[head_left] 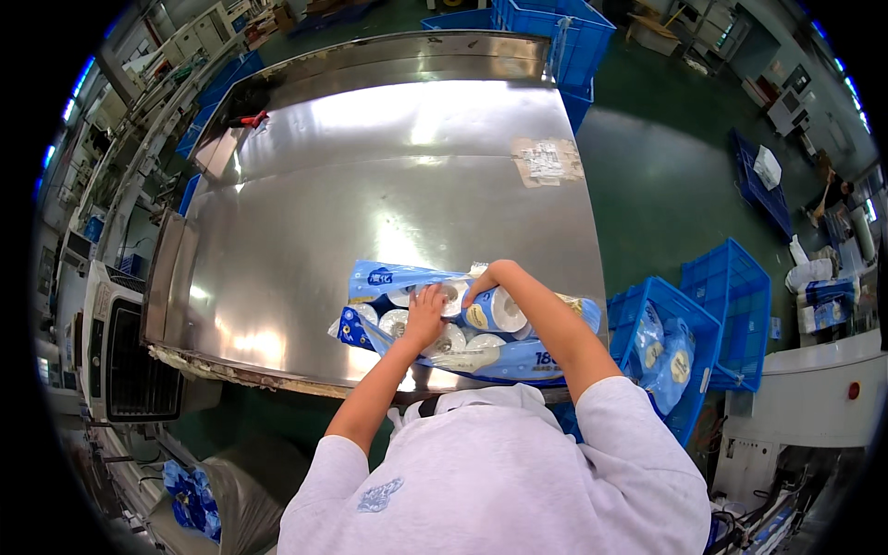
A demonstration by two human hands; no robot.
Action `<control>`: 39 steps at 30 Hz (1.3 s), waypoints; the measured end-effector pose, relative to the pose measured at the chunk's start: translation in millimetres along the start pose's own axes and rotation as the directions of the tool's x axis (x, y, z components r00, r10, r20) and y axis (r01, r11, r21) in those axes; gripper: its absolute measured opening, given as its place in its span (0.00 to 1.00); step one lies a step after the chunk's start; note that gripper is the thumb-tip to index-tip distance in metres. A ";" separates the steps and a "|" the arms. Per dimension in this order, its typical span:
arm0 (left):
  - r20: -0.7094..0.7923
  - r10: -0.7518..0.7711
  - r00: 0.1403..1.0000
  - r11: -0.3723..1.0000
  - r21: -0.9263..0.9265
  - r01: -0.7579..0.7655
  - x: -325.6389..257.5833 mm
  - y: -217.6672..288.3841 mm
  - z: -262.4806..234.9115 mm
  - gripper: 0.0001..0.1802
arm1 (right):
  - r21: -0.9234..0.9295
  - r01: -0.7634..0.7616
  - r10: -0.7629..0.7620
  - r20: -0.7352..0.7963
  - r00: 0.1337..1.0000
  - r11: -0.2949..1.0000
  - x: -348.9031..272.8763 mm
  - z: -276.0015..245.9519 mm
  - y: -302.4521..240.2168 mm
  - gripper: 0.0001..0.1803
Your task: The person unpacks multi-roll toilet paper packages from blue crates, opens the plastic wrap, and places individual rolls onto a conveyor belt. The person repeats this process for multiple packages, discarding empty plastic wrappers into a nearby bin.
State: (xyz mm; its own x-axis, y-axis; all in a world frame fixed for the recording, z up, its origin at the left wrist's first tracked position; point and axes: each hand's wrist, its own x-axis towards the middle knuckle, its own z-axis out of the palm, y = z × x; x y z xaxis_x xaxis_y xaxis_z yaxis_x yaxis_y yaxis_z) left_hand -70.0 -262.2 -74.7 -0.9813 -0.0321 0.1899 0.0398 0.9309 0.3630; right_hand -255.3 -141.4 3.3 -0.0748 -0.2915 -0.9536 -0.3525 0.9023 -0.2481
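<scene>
A broad steel table (370,185) fills most of the view, its bare shiny top stretching away beyond both hands, with a patch of worn tape (548,162) on its far right part. To the right of the hands, off the table's edge, a blue plastic crate (629,319) stands on the green floor and holds more wrapped packs; a second blue crate (731,296) stands just beyond it. Under the hands, at the near edge of the table, lies a blue plastic pack of toilet paper rolls (518,356), flat on its side, the white roll ends facing up through the open wrapper. The left hand (425,314) rests palm down on the roll ends, fingers spread and laid flat, pressing rather than clasping. The right hand (481,282), just beside it and slightly farther from the body, curls downward at the wrist with the fingers bent into the pack's opening among the rolls; whether they close on the wrapper or on a roll cannot be told from this view
</scene>
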 end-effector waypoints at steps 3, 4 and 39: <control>0.160 -0.139 0.977 0.986 0.112 0.122 6.5 3.1 -2.3 0.30 | 0.038 0.185 -0.172 -0.227 0.959 0.982 21.9 8.8 13.6 0.36; 0.114 -0.092 0.989 0.995 -0.034 0.097 11.0 5.8 -5.4 0.31 | 0.035 0.265 -0.237 -0.342 0.909 0.964 37.9 11.4 23.7 0.33; 0.534 -0.199 0.822 0.436 -0.702 0.562 70.8 15.5 -34.9 0.26 | -0.148 0.040 -0.132 -0.691 0.711 0.988 -73.5 87.3 132.1 0.49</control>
State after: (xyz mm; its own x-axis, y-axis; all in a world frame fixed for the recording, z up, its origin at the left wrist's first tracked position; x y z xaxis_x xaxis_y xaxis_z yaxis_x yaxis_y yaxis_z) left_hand -132.3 -262.7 -23.8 -0.9148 -0.0177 -0.4035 -0.4022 0.1323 0.9059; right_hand -215.0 26.9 25.7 -0.6513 -0.5457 -0.5273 -0.4890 0.8332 -0.2583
